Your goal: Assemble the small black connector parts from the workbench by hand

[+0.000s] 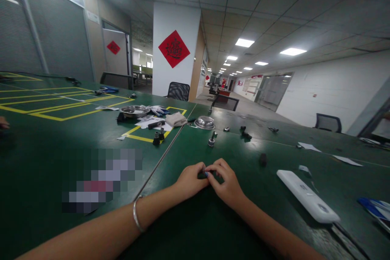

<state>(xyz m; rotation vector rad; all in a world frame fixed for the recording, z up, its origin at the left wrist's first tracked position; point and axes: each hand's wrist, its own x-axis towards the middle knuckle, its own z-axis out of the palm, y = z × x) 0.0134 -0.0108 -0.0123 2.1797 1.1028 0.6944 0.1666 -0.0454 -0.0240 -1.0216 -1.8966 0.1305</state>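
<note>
My left hand and my right hand meet over the green table, fingertips touching. Both have their fingers curled in a pinch. A small blue spot shows at the right fingertips; whether it is a held thing or a fingernail, I cannot tell. A silver bracelet circles my left wrist. Just beyond the hands stands a small metal cylindrical part. Farther back is a shiny round metal dish. A dark block lies to the right of my right hand.
At right lies a long white device with a cable. Back left are a metal plate, a beige cloth, gloves and black-based parts. Small dark parts lie back right. A person's hand shows at the left edge.
</note>
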